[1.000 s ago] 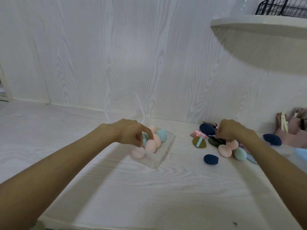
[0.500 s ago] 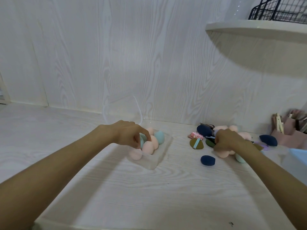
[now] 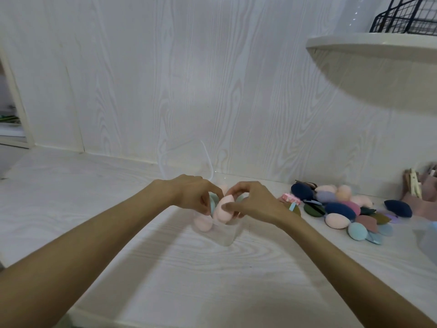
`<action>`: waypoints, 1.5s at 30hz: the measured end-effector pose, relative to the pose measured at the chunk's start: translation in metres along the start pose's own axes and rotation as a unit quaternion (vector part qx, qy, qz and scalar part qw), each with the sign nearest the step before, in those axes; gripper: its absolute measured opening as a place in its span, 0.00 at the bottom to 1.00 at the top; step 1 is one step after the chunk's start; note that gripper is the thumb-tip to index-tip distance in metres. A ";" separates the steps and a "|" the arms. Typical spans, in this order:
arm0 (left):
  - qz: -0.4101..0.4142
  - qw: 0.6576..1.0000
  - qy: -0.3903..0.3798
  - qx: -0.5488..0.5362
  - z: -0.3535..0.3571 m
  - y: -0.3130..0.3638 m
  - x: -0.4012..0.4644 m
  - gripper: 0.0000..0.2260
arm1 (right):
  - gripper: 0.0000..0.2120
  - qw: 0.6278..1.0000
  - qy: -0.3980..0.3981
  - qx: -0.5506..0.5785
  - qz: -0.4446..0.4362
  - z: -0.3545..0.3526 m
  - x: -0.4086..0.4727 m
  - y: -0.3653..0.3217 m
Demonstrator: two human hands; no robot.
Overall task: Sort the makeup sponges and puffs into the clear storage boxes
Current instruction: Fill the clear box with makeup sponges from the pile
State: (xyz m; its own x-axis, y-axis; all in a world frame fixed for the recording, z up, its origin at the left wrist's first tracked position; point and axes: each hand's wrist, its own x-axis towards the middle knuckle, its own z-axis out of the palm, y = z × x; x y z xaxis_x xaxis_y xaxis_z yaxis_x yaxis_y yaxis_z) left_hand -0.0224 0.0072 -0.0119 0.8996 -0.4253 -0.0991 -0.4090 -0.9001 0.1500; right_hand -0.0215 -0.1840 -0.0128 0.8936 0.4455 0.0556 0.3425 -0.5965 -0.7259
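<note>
Where both bare forearms reach in from the lower corners, they cross a pale wood-grain tabletop (image 3: 212, 268) and meet over a clear plastic storage box (image 3: 224, 235), whose walls are so transparent and blurred that only its near corner can be made out. Its raised clear lid (image 3: 189, 159) stands behind as a faint outline. The right hand (image 3: 253, 202) pinches a pale pink egg-shaped makeup sponge (image 3: 222, 209) between thumb and curled fingers; the sponge hangs over the box with its long axis steeply tilted, narrow tip up and toward the wall. The left hand (image 3: 196, 195) has curled fingers reaching into the box among pink and teal sponges; whether it grips one cannot be told. Farther right lies a loose pile of navy, pink, teal and olive sponges and puffs (image 3: 340, 211), the back ones overlapping and hard to separate.
</note>
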 end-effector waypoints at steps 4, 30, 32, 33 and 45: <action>-0.005 1.000 -0.005 0.007 -0.001 0.000 0.002 0.16 | 0.10 0.990 -0.056 -0.127 -0.038 0.000 0.009 -0.006; -0.038 0.986 -0.018 0.161 -0.006 0.006 0.006 0.10 | 0.10 0.975 -0.075 -0.201 -0.052 0.013 0.013 -0.004; -0.017 0.987 -0.011 0.159 -0.005 0.003 0.005 0.08 | 0.11 0.981 -0.073 -0.173 -0.056 0.012 0.013 -0.001; -0.012 0.988 -0.007 0.151 -0.004 0.002 0.004 0.07 | 0.11 0.983 -0.071 -0.162 -0.056 0.012 0.013 0.000; -0.038 0.995 0.044 0.076 -0.011 0.001 0.001 0.05 | 0.11 0.985 -0.124 -0.107 -0.048 0.005 0.017 0.005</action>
State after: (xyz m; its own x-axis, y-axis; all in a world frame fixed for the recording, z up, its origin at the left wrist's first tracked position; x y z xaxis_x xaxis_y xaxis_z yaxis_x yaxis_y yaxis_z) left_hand -0.0206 0.0069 -0.0013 0.9363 -0.3508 -0.0167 -0.3510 -0.9364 -0.0059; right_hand -0.0057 -0.1758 -0.0195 0.7648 0.6402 -0.0722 0.4990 -0.6596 -0.5620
